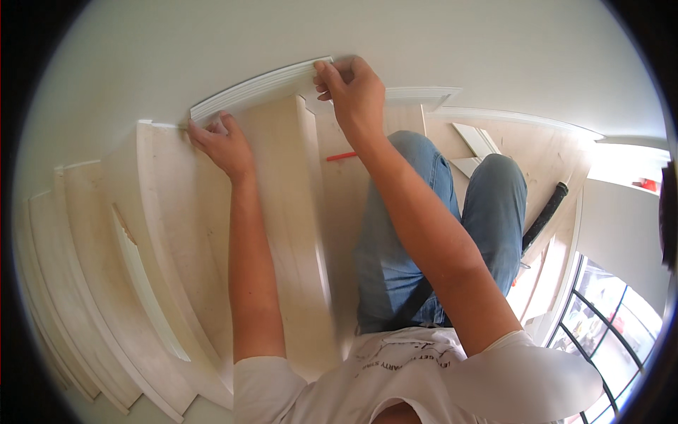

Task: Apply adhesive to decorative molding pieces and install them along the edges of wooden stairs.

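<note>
A short white grooved moulding strip (258,85) lies against the pale wall (176,63), above a wooden stair tread (268,177). My left hand (219,141) pinches its left end with bent fingers. My right hand (353,92) grips the strip's right end, fingers curled over it and partly hiding it. Below my right hand a red pencil-like stick (339,156) lies on the wood near my knee. More white moulding (424,92) runs along the wall to the right.
Wooden steps (92,268) descend at the left. My bent legs in jeans (409,233) are at right. Beyond them are loose white offcuts (473,138) and a long black tool (544,215). A black-barred glazed opening (600,318) is at lower right.
</note>
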`<state>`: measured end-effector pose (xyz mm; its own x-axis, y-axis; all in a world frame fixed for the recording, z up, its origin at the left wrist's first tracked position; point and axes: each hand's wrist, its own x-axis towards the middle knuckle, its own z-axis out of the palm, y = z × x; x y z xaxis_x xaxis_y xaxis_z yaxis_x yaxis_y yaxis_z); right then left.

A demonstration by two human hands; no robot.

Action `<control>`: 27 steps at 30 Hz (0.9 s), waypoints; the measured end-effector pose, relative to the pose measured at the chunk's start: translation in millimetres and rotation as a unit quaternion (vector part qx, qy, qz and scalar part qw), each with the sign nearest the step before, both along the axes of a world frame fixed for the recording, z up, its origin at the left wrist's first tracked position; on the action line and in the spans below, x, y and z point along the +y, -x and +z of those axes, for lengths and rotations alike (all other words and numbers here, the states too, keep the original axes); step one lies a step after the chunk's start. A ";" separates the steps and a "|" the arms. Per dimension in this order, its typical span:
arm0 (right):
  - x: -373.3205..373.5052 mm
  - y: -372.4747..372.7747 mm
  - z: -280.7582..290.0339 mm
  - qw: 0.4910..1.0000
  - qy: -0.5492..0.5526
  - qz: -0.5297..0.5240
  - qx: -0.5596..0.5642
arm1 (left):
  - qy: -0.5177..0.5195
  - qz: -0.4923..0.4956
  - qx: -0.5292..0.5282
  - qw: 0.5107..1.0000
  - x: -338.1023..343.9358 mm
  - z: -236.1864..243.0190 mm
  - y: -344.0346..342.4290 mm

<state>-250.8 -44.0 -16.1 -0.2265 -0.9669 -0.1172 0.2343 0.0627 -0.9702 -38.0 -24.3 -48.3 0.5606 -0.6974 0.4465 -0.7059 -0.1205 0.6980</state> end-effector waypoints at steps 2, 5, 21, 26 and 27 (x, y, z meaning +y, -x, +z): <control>0.2 1.1 0.6 1.000 -0.003 0.001 0.014 | -0.003 0.001 -0.021 1.000 -1.0 4.9 4.9; -0.4 0.5 1.3 1.000 -0.003 0.001 0.021 | 0.026 0.005 -0.045 0.999 -3.4 0.4 0.3; -3.8 -1.1 -12.3 0.994 0.036 0.000 0.100 | -0.039 -0.028 -0.009 0.999 -2.0 -1.0 -6.9; -2.5 0.6 -21.0 0.984 0.055 -0.019 0.170 | -0.074 -0.033 0.000 0.997 -6.0 0.8 1.2; -2.2 0.6 -19.9 0.980 0.057 -0.024 0.191 | -0.077 -0.032 -0.002 0.996 -6.6 0.8 1.0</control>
